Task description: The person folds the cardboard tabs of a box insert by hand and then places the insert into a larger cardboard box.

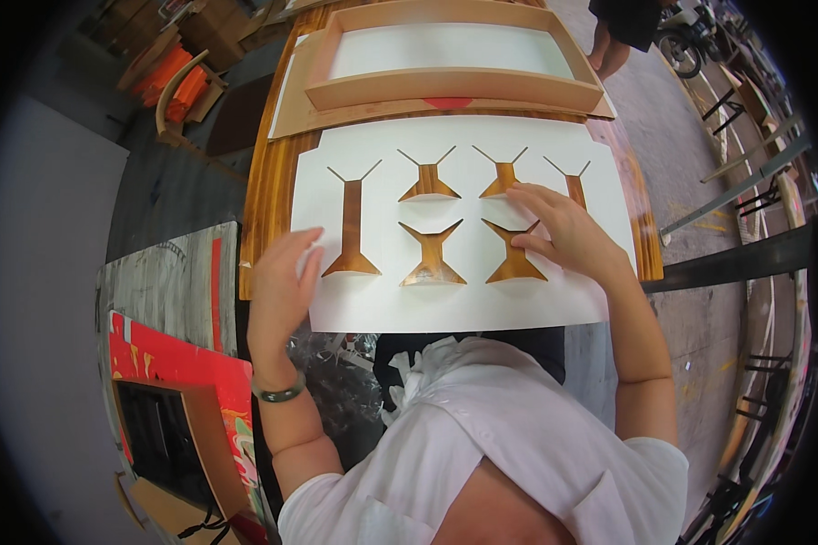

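Observation:
A large white sheet of card [443, 310] lies before me on a brown varnished wooden table [262, 197]. Several shaped openings are cut through it, and wood grain shows through them. One long opening [352, 225] runs down the left side; shorter ones with slanted slits sit in the middle. My left hand [283, 286], fingers apart and a dark bangle at the wrist, is by the sheet's left edge. Over the right part spreads my right hand [572, 238], thumb near a lower opening [513, 262] and fingertips by the one above; contact is unclear. It partly covers the far-right opening.
A shallow tan cardboard tray [443, 83] with a white floor stands on flat cardboard at the table's far end. To the left are a wooden chair [170, 129] and a red printed board [177, 347] bearing an open box [208, 436]. Another person's legs [607, 51] show at upper right.

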The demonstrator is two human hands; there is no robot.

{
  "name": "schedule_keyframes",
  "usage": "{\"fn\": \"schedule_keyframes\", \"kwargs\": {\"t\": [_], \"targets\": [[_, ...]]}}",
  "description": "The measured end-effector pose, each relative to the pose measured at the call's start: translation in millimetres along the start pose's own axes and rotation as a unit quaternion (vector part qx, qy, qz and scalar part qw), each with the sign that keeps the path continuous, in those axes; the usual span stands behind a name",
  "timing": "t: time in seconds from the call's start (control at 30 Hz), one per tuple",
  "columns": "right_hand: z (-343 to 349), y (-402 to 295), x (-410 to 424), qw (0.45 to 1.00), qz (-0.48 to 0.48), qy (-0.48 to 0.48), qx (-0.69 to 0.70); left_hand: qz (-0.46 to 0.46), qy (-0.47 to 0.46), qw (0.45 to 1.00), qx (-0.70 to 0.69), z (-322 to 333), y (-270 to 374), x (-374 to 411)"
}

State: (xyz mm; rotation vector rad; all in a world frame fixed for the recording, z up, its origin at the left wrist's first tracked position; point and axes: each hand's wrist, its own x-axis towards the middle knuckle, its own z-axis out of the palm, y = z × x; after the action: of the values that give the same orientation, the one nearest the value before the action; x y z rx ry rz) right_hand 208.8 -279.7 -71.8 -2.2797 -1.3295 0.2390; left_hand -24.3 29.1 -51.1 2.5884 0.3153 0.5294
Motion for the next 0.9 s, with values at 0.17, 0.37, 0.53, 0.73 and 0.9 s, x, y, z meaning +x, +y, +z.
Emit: {"fn": "schedule_keyframes", "kwargs": {"t": [0.17,0.37,0.53,0.73,0.9], "targets": [[6.8,5.1,-0.8,0.994,-0.033,0.059,-0.082,0.020,-0.017,1.000,-0.009,12.2,19.7,-10.1],[9.2,15.4,13.5,0.996,0.017,0.039,-0.084,0.063,-0.045,0.996,-0.053,32.1,38.0,0.3],[-4.4,-4.9,8.0,0.992,0.007,0.099,-0.078,0.091,-0.090,0.992,-0.023,48.9,44.3,12.2],[-7.9,-51.2,-9.3,0.994,-0.057,0.028,0.094,0.068,-0.141,0.985,0.077,72.2,38.3,29.8],[-4.9,-34.3,-15.3,0.996,-0.019,0.063,0.060,0.049,-0.121,0.982,0.136,84.8,46.4,25.9]]}}
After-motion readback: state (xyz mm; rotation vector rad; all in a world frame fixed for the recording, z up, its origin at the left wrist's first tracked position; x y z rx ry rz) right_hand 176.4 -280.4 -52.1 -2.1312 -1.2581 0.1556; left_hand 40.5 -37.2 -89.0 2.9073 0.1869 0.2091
